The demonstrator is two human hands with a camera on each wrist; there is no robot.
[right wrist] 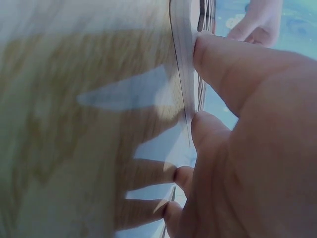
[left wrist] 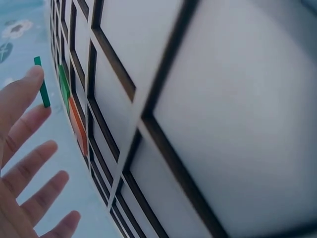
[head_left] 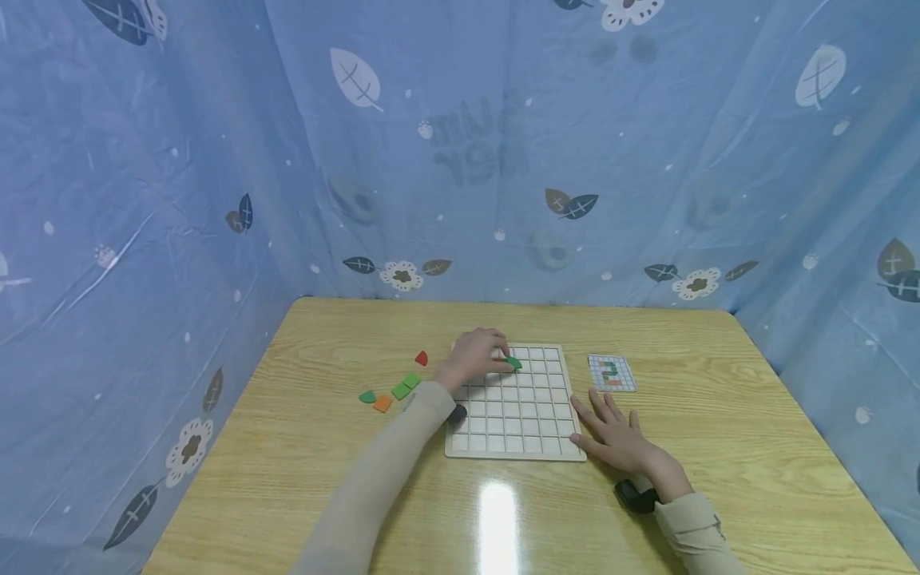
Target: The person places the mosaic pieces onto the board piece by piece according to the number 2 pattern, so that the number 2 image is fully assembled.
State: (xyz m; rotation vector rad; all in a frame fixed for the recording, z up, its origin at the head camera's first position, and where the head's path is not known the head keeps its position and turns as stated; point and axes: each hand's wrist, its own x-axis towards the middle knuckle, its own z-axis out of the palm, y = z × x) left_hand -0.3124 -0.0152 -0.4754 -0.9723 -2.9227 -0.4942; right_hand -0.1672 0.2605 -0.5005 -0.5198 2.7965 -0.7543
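Note:
My left hand [head_left: 476, 355] is above the far part of a white gridded board [head_left: 513, 457]. Its thumb and index finger pinch a thin green tile [left wrist: 43, 87], seen edge-on in the left wrist view; the other fingers are spread. Just beyond that, a green tile [left wrist: 64, 84] and an orange-red tile [left wrist: 77, 126] lie side by side on the board. My right hand [head_left: 616, 439] rests at the board's right edge with spread fingers, thumb and a fingertip touching the rim in the right wrist view. It holds nothing.
Left of the board lie a red rounded tile [head_left: 422, 358], two light green squares [head_left: 401, 390], an orange square [head_left: 383, 403] and a green rounded tile [head_left: 367, 397]. A small patterned card [head_left: 612, 373] lies to the right. A blue curtain [head_left: 503, 160] hangs behind the wooden table [head_left: 287, 479].

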